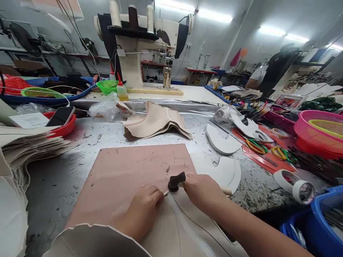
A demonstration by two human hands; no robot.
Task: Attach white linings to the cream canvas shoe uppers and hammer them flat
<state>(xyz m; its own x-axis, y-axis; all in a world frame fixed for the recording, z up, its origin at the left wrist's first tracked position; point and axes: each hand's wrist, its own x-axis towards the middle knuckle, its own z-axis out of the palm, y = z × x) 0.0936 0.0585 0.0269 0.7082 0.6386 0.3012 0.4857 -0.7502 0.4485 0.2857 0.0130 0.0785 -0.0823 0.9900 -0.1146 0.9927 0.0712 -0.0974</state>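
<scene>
My right hand (204, 192) is wrapped round the wooden handle of a hammer (176, 182). Its dark head is down at the tip of a beige sewn leather piece (166, 228), beside a white tape strip (179, 216) running along that piece. My left hand (144, 210), fingers curled together, grips the same piece's edge just left of the hammer head. Under the work lies a pinkish-brown board (128, 171). A curved flap (93, 242) of similar beige material rises in front and covers part of my left forearm.
Stacked beige panels (158, 121) lie beyond the board; another stack (32, 142) stands left. White cut pieces (222, 139), scissors (257, 146) and tape rolls (302, 191) are to the right. A sewing machine (131, 64) stands behind, and a blue bin (327, 214) is at lower right. A person (276, 67) is further back.
</scene>
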